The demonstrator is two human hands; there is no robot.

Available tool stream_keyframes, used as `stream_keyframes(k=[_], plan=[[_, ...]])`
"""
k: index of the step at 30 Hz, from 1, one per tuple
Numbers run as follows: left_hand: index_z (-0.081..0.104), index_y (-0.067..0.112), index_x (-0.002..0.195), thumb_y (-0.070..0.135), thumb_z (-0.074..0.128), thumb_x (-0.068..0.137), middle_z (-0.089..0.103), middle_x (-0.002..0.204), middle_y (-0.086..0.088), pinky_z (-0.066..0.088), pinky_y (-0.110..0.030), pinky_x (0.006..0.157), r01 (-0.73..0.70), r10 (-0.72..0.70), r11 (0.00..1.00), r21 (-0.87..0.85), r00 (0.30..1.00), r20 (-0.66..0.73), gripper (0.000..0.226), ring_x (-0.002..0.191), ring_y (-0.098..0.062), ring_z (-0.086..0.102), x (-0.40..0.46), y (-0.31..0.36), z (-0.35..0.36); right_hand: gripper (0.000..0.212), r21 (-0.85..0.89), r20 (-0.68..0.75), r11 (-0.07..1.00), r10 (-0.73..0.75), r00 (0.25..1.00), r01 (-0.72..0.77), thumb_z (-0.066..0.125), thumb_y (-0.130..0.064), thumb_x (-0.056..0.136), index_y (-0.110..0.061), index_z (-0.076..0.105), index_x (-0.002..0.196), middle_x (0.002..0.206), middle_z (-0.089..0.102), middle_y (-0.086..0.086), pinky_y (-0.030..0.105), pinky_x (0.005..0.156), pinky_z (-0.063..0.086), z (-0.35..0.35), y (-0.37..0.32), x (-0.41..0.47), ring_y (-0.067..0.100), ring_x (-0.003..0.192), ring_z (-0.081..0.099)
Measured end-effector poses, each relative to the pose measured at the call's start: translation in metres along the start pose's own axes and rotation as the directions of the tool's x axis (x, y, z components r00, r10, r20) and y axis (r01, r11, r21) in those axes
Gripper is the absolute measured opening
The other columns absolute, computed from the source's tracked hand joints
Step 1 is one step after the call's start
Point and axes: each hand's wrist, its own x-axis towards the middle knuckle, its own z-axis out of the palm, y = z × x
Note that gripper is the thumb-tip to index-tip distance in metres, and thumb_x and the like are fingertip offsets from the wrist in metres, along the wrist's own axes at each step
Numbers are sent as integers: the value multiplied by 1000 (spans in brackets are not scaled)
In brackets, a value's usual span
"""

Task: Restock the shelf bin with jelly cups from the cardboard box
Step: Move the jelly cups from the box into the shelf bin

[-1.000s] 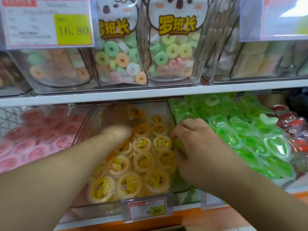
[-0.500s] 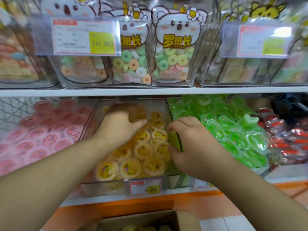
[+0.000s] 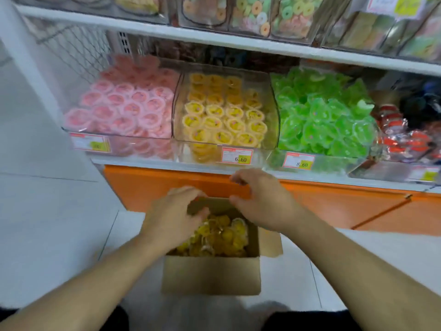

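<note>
An open cardboard box (image 3: pixel 211 277) sits on the pale floor (image 3: pixel 47 235) just in front of the orange shelf base (image 3: pixel 334 206), and a heap of yellow jelly cups (image 3: pixel 222 237) lies loose inside it. Both bare forearms reach forward from the near edge toward the box. The left hand (image 3: pixel 174 216) is low over the left part of the opening, fingers bent downward at the heap; motion blur smears them, so I cannot tell whether its grip has closed on a cup or is still loose above them. The right hand (image 3: pixel 260 201) hovers higher, over the far right corner of the box, its fingers curled loosely with the thumb apart from them and nothing seen between them, a relaxed, fairly wide grip. On the lowest shelf, directly beyond the box, stands the clear shelf bin (image 3: pixel 269 111) for this flavour, its yellow cups laid in rows and a price tag (image 3: pixel 237 156) fixed to its front. To its left is a bin of pink cups (image 3: pixel 124 108); to its right a bin of green heart-shaped jellies (image 3: pixel 324 120), and further right some red-wrapped sweets (image 3: pixel 403 137). The shelf above carries bags of ring-shaped candies (image 3: pixel 257 13).
</note>
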Motion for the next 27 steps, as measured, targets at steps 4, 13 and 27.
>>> stream_keyframes(k=[4,13,27], plan=[[65,31,133,44,73,91,61,136,13,45,-38,112,143,-143,990,14,988,65,45,130,-16,54,-19,-51,23,48,-64,230,995,90,969,-78,67,-39,92,-36,55,138,127,59,-14,23,94,44,67,22,4,10,120,56],[27,32,163,51,71,91,12,167,21,36,-40,123,246,-225,964,-102,957,181,86,153,-11,25,-3,-128,80,83,52,392,925,327,860,-376,76,-45,89,-53,27,156,166,27,-10,50,125,31,187,79,48,22,154,27],[35,33,160,47,73,92,11,169,14,30,-45,123,273,-265,950,-154,962,69,80,154,-22,22,1,-144,113,71,70,358,884,410,839,-462,74,-41,89,-53,40,149,155,38,-10,55,124,26,249,103,71,29,147,23]])
